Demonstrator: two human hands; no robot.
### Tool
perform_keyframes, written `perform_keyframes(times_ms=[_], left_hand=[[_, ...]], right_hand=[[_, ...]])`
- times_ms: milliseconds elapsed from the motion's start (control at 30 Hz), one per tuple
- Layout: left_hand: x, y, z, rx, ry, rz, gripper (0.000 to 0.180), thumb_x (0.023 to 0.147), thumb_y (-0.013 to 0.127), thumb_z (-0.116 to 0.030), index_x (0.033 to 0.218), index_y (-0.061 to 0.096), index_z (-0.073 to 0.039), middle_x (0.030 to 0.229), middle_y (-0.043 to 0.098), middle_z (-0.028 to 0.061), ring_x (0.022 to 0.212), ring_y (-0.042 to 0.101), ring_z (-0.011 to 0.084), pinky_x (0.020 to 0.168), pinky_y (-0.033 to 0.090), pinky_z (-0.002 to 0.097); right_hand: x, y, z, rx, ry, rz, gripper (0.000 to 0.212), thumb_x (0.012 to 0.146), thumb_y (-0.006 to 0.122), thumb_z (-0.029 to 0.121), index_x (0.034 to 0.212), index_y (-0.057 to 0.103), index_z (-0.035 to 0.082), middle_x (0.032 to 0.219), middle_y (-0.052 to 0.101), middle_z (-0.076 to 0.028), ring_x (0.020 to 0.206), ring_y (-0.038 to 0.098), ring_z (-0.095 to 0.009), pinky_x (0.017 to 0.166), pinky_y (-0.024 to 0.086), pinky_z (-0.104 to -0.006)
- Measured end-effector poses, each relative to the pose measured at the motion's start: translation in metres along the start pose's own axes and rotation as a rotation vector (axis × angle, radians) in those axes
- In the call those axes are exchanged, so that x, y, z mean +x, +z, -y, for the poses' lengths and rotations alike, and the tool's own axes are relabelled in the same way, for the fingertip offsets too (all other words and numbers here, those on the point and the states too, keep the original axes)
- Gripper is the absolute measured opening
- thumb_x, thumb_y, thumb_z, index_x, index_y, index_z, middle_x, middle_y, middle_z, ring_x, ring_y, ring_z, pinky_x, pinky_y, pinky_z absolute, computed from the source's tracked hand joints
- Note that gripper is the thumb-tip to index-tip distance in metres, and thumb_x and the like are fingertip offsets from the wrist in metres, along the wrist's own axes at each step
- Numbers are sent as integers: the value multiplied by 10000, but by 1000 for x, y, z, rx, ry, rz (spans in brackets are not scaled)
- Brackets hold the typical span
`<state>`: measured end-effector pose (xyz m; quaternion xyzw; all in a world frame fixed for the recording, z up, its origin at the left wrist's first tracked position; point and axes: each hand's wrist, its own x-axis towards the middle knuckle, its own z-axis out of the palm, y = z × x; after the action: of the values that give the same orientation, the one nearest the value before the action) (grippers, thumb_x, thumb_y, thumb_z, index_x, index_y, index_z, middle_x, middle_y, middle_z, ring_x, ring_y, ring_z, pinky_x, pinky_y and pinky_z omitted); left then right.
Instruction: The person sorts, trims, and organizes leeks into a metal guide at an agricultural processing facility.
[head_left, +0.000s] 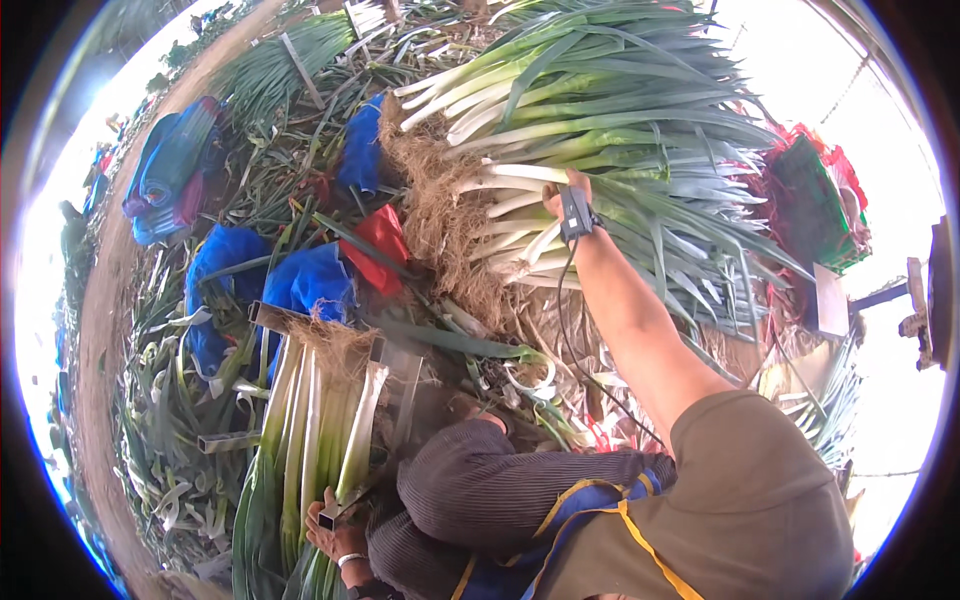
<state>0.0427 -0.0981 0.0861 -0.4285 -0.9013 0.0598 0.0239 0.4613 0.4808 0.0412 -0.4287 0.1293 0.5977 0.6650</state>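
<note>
Kneeling among leaf trimmings, I judge I'm at the gathering step: taking stalks from the heap to add to the bundle. At seven o'clock my left hand (pixel 338 537) rests curled at the leaf end of the bundle of trimmed white-and-green leeks (pixel 310 430) lying in a grey metal frame (pixel 262 318); whether it grips, I cannot tell. At twelve to one o'clock my right hand (pixel 560 192) reaches into the big heap of rooted green leeks (pixel 610 120), fingers buried among the white shanks, their closure hidden. Next calls for a firm hold and a clean pull free of the tangled roots. The ground is outdoor earth: dirt path (pixel 105 300) at nine, crumpled blue cloths (pixel 312 282) in between, green plastic crate (pixel 812 205) at two.
</note>
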Motion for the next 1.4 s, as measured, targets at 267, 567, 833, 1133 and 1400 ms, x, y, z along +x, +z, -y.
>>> perform_keyframes(times_ms=[267, 567, 833, 1133, 1400], left_hand=[[-12, 5, 16, 53, 8, -44, 740, 583, 831, -362, 1268, 576, -241, 1062, 482, 24, 1085, 457, 269, 837, 369, 421], [23, -47, 11, 140, 230, 272, 772, 619, 816, -481, 1301, 560, -226, 1249, 522, 85, 1194, 466, 310, 907, 422, 480], [24, -291, -98, -20, 540, -683, 607, 689, 743, -197, 1275, 598, -134, 1254, 588, 67, 1217, 495, 281, 1013, 369, 430], [17, -299, -40, 508, 124, -788, 393, 875, 541, -126, 1266, 579, -145, 1174, 609, 37, 1148, 552, 217, 1008, 371, 410], [22, -269, 83, 703, -116, -507, 171, 857, 559, -153, 1022, 599, -136, 937, 563, 20, 982, 556, 190, 890, 418, 415]], right_hand=[[-121, 70, 4, -384, -913, 506, 428, 888, 674, 176, 1182, 411, 13, 1106, 555, -90, 952, 523, -174, 874, 426, -309], [-299, 180, 59, -540, -885, 1251, 405, 899, 626, 56, 1238, 411, 1, 1006, 649, -129, 927, 603, -206, 734, 512, -297], [-439, 138, -52, -927, -1249, 1754, 407, 813, 569, 78, 1160, 396, -43, 873, 566, -204, 762, 631, -313, 663, 498, -412], [-509, 32, -168, -940, -1396, 2391, 246, 803, 578, 124, 1013, 532, 5, 905, 616, -190, 689, 648, -344, 526, 511, -427], [-464, 50, -272, -742, -1724, 2219, 235, 842, 629, 225, 1056, 575, 142, 819, 561, -34, 743, 609, -228, 681, 480, -391]])
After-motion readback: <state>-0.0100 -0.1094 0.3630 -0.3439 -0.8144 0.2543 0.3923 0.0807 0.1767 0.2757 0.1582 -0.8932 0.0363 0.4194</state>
